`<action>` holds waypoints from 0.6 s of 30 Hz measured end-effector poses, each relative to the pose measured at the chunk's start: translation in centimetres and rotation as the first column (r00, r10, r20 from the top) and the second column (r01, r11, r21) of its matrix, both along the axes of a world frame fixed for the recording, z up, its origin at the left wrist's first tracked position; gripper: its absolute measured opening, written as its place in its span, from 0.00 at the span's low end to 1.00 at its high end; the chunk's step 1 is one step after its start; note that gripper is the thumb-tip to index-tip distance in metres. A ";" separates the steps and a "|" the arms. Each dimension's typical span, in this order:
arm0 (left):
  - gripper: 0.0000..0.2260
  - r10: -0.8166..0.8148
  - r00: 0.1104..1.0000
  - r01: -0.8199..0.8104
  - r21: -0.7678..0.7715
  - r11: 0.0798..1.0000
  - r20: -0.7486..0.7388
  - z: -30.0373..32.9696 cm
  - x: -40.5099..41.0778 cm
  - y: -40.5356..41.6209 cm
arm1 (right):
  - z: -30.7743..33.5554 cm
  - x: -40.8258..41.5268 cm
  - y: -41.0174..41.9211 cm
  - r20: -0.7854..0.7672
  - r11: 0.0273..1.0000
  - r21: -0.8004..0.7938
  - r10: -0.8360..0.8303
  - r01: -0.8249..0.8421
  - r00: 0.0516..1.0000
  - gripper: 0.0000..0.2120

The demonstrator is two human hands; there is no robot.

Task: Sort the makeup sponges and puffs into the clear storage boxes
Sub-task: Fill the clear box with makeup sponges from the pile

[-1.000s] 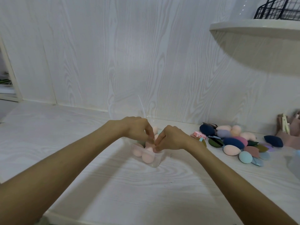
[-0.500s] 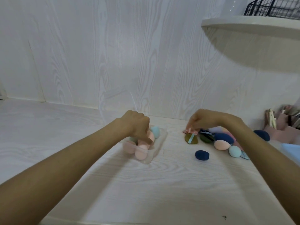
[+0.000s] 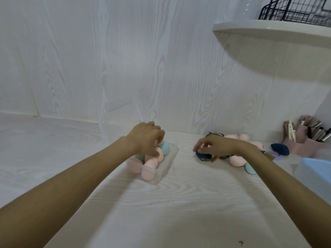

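Observation:
A clear storage box [image 3: 168, 162] lies on the white table and holds several pink sponges [image 3: 151, 165] and a teal one [image 3: 164, 147]. Its open lid [image 3: 119, 120] stands up behind it. My left hand [image 3: 146, 138] rests over the box with curled fingers touching a pink sponge. My right hand [image 3: 213, 146] grips a dark blue sponge [image 3: 201, 154] at the left edge of the loose pile [image 3: 236, 160] of pink, teal and dark sponges and puffs. Another dark blue sponge [image 3: 280, 148] lies further right.
A pink organizer [image 3: 304, 140] with cosmetics stands at the far right by the wall. A pale blue container [image 3: 315, 174] sits at the right edge. A white shelf [image 3: 272, 31] with a black wire basket [image 3: 295, 9] hangs above.
My right hand left the box, reached to the pile, then came down onto the dark blue sponge that lay apart on the table. My left hand stayed at the box.

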State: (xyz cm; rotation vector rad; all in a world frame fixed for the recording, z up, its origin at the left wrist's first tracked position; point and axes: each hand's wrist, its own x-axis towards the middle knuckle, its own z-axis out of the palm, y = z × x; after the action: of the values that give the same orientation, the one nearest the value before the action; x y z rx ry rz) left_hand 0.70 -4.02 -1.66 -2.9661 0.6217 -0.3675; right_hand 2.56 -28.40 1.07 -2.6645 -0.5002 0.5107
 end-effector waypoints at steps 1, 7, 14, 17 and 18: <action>0.14 -0.031 0.999 0.032 0.007 0.999 -0.020 -0.1 0.2 0.1 | 0.6 0.1 0.6 0.012 0.996 0.088 -0.009 0.008 1.000 0.11; 0.17 -0.074 0.970 0.104 0.118 0.988 -0.230 -0.2 0.7 0.4 | 2.0 2.6 0.6 0.104 0.955 0.218 -0.226 0.199 0.969 0.09; 0.18 -0.065 0.970 0.089 0.092 0.992 -0.236 -0.7 1.0 0.7 | -2.3 1.8 -2.5 -0.036 0.983 -0.154 -0.109 0.103 0.993 0.09; 0.17 -0.093 0.972 0.106 0.049 0.993 -0.217 -0.7 1.0 0.7 | -2.7 1.6 -3.6 0.009 0.991 -0.006 -0.137 0.137 0.991 0.10; 0.16 -0.111 0.972 0.121 0.036 0.992 -0.206 -0.6 1.0 0.6 | -2.5 1.9 -4.4 0.046 0.981 0.049 -0.191 0.188 0.981 0.10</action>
State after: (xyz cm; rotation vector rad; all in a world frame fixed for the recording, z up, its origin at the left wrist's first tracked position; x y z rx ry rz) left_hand 1.75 -3.46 -2.29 -2.9514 0.8154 -0.0537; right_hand 4.42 -32.76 -1.40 -2.6530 -0.2640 0.3719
